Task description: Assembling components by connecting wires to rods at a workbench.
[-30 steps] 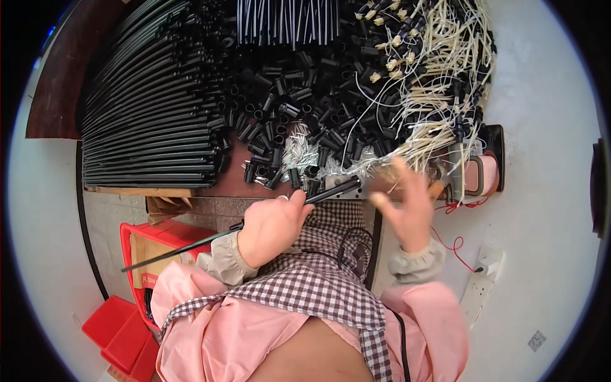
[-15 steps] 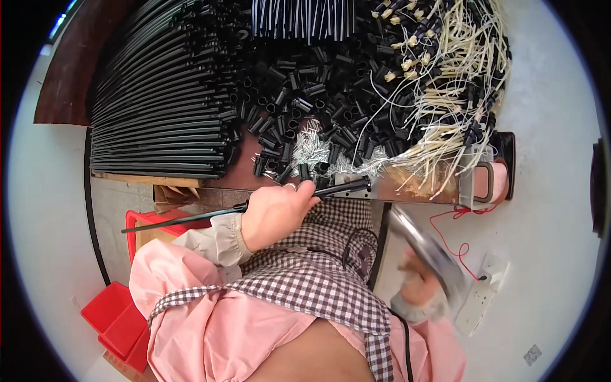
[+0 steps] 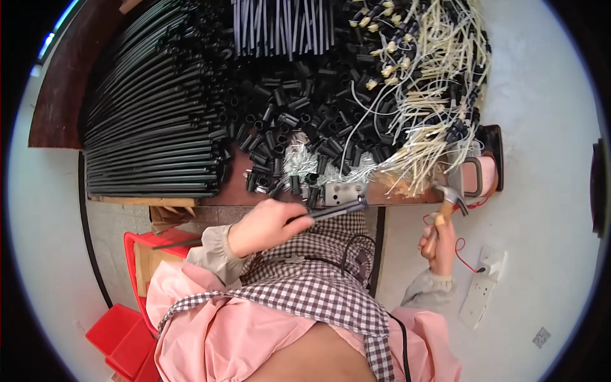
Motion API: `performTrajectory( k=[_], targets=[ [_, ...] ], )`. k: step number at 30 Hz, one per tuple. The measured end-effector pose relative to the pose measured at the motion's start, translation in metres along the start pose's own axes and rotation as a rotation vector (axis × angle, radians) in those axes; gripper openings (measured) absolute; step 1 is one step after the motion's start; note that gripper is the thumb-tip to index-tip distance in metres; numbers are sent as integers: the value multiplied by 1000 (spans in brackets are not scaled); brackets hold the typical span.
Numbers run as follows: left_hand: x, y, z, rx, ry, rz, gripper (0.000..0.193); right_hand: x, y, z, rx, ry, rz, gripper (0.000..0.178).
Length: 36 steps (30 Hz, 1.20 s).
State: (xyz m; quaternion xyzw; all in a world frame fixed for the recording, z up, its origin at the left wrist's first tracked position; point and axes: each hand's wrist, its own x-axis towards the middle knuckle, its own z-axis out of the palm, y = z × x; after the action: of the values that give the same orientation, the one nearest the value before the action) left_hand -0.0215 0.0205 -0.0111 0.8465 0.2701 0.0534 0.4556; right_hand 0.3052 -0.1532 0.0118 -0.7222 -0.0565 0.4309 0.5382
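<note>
In my left hand is a thin black tube, held tilted, with its thicker right end at the front edge of a small metal block with holes. Whether that end touches the block, I cannot tell. The rest of the tube runs out behind the wrist to the lower left. My right hand is closed round the wooden handle of a claw hammer, raised to the right of the block, its head up and apart from the tube.
Long black tubes lie stacked at left. Short black sleeves and small silvery pins are heaped mid-table, cream-wired parts at right. A pink-sided container stands at the table's right corner. Red bins and a power strip are lower down.
The hammer, blurred low at the right before, is now higher beside the table edge. The tube's end has shifted from over the metal block to its near edge. The whole view has shifted slightly.
</note>
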Motion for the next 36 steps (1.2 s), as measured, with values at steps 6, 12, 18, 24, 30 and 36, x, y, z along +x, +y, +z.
performTrajectory(
  k=[6, 12, 18, 24, 30, 36],
  targets=[
    [8, 49, -8, -902, -300, -168, 68, 32, 8, 6, -1029, 249, -611, 38],
    [0, 31, 12, -556, -77, 161, 63, -53, -59, 113, -283, -984, -463, 61],
    [-127, -18, 29, -197, 238, -357, 17, 90, -84, 23, -1163, 216, -806, 38],
    [-63, 58, -40, -1112, 217, -183, 18, 129, -39, 32, -1242, 100, -568, 26],
    [107, -1, -165, 260, 807, 10, 24, 95, -32, 52, -578, 28, -708, 29],
    [167, -41, -201, 812, 822, -452, 17, 37, -30, 84, -427, -22, -938, 31]
  ],
)
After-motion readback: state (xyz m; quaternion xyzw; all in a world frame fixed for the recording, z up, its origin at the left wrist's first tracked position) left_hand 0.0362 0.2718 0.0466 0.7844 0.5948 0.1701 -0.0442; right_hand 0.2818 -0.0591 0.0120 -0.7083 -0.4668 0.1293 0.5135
